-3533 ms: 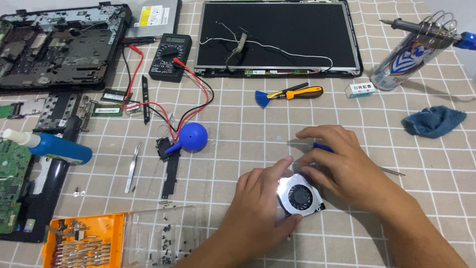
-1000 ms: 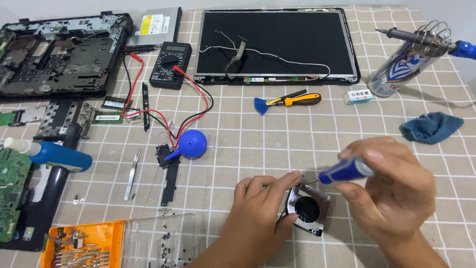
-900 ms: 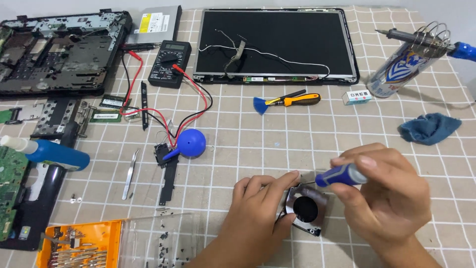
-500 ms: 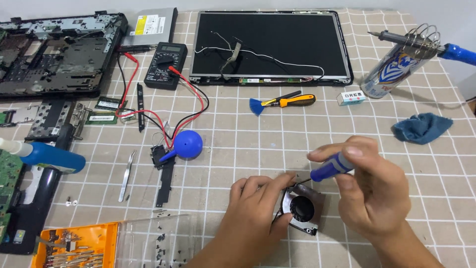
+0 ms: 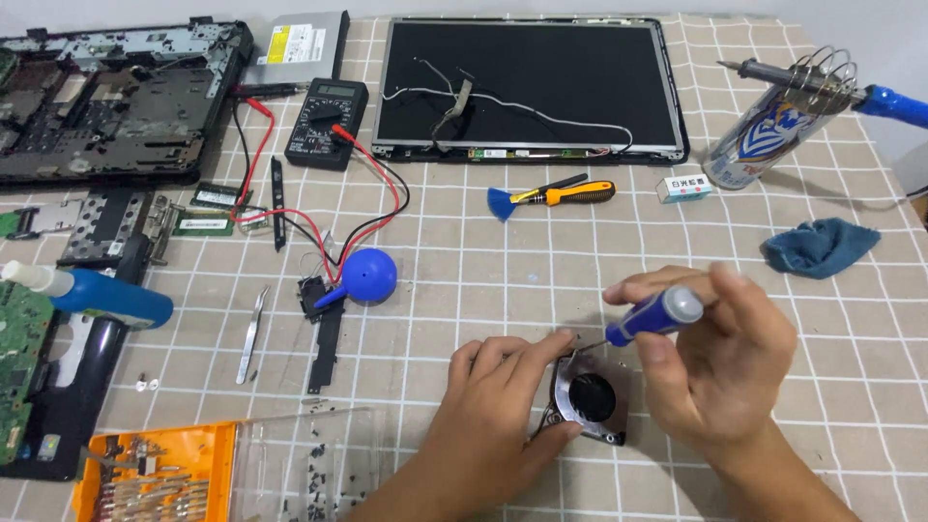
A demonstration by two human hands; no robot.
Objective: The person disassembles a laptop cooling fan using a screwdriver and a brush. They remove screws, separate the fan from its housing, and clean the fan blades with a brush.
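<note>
A small laptop cooling fan (image 5: 592, 398) with a metal housing and black hub lies on the checked tablecloth near the front edge. My left hand (image 5: 493, 406) grips its left side, thumb under and fingers over the rim. My right hand (image 5: 720, 358) holds a blue-handled screwdriver (image 5: 657, 315), tilted down to the left, its thin tip touching the fan's upper left corner by my left fingertips.
A laptop screen panel (image 5: 527, 82), multimeter (image 5: 327, 121) with red and black leads, laptop base (image 5: 106, 97), blue blower bulb (image 5: 365, 275), tweezers (image 5: 252, 333), orange bit case (image 5: 155, 472), blue bottle (image 5: 106, 295), soldering iron on a can (image 5: 773, 121), blue cloth (image 5: 822, 246).
The fan was flipped from white blades up to its black hub side. My right hand picked up the blue screwdriver and brought its tip down onto the fan's corner.
</note>
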